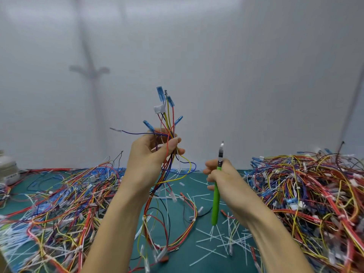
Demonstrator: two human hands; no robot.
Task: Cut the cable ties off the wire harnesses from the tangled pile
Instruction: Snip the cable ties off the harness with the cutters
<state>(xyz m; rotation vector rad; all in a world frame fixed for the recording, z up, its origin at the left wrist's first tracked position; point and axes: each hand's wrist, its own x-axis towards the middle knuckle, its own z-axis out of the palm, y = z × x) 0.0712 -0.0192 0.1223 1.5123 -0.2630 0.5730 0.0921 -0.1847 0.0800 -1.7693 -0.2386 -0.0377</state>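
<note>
My left hand grips a wire harness raised in front of the wall. Its red, yellow, blue and black wires fan upward to blue-sleeved terminals and a white connector, and the rest hangs down to the green mat. My right hand holds a green-handled craft knife upright, blade tip pointing up, a little to the right of the harness and apart from it. Cut white cable ties lie scattered on the mat below my right hand.
A large tangled pile of harnesses fills the right side of the green mat. Another spread of wires covers the left. A pale container stands at the far left edge. A grey wall rises behind.
</note>
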